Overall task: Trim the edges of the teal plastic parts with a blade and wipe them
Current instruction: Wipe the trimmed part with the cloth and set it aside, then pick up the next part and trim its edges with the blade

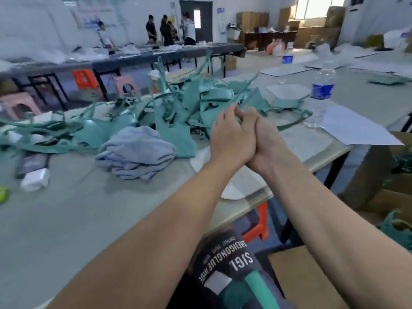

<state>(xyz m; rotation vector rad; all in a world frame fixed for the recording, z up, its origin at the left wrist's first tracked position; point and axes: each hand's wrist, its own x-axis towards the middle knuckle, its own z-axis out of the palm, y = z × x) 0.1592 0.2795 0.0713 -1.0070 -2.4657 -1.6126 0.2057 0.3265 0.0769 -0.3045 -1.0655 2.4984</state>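
hands first: the left hand [231, 134] and the right hand [264, 141] are pressed palm to palm over the worktop [89, 208], fingers curled in against each other at the tips. a fleck of teal shows between the fingertips, but i cannot tell whether either hand is grasping anything or whether that is just the heap behind. no blade is visible.

the teal plastic parts [178, 108] lie in a tangled heap just beyond the hands, spreading left across the far half of the worktop. they are thin moulded shells with long, springy strips, matte, ragged at the edges and interlocked. more teal pieces [396, 226] sit in a cardboard box [379, 204] at the near right, and one smooth teal bar [260, 291] lies on the person's lap.

judging from this, neither trimming nor wiping is in progress; it looks like a pause between parts. the next move likely calls for teasing one shell free of the heap without dragging its neighbours along, then finding the blade.

the wiping cloth [136, 152], soft grey-blue towelling, is bunched just left of the hands, touching the heap. a clear ribbed water bottle [321, 94] stands far right beside flat white paper [356, 128].
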